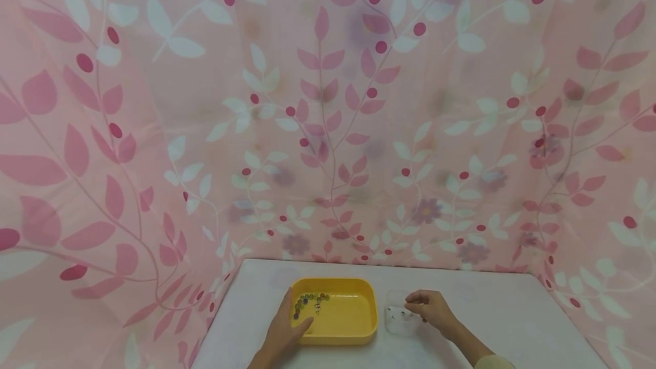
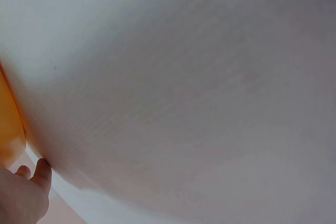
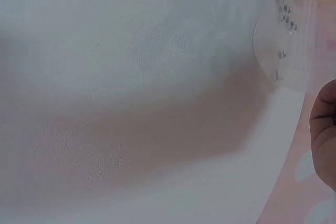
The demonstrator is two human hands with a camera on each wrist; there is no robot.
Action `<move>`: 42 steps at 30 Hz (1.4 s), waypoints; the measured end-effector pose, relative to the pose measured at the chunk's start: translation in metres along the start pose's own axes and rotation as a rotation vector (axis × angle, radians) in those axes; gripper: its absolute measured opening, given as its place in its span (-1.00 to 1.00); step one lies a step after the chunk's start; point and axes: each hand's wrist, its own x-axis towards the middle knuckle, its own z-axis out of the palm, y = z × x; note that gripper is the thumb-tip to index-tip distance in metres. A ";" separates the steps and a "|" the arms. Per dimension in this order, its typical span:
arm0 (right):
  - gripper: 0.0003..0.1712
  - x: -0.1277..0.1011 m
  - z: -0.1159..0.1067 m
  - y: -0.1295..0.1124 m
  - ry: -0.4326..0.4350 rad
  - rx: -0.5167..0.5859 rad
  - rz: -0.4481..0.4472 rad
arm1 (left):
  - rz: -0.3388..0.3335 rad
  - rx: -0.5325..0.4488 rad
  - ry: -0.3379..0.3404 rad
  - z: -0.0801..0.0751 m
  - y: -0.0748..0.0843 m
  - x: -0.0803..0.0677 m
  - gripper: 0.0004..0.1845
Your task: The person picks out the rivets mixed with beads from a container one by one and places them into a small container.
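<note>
A yellow tray stands on the white table, with several marbles along its left side and a few small shiny pieces beside them. My left hand holds the tray's left side, thumb over the rim and fingers along the outer wall. To the tray's right lies a clear plastic box with several small shiny pieces in it. Over this box's right side my right hand has its thumb and fingertips close together. Whether anything small is between them is too fine to see.
The white table reaches out on both sides of the tray and box. A pink curtain printed with leaves hangs behind the table and along both sides.
</note>
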 end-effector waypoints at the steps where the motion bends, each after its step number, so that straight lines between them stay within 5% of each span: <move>1: -0.68 0.000 0.000 0.000 0.002 -0.004 0.001 | 0.002 -0.004 0.001 0.000 -0.001 0.000 0.12; 19: -0.76 0.006 0.000 0.004 0.052 -0.041 0.044 | 0.009 -0.012 0.013 0.002 -0.003 0.001 0.11; 25: -0.65 0.007 -0.007 0.001 -0.008 -0.016 0.045 | -0.008 -0.021 0.005 0.002 -0.002 0.001 0.14; 29: -0.56 0.005 -0.012 -0.006 0.034 -0.032 -0.012 | -0.005 -0.004 0.005 0.003 -0.002 0.000 0.13; 32: -0.50 0.003 -0.011 -0.010 0.142 -0.168 -0.109 | 0.006 0.001 0.015 0.002 -0.002 0.000 0.12; 39: -0.30 0.002 -0.002 -0.007 0.396 -0.611 -0.494 | 0.012 0.008 0.020 0.000 -0.001 0.001 0.11; 42: -0.16 -0.002 0.001 -0.002 0.442 -0.719 -0.538 | 0.007 -0.003 0.015 0.002 -0.002 0.000 0.11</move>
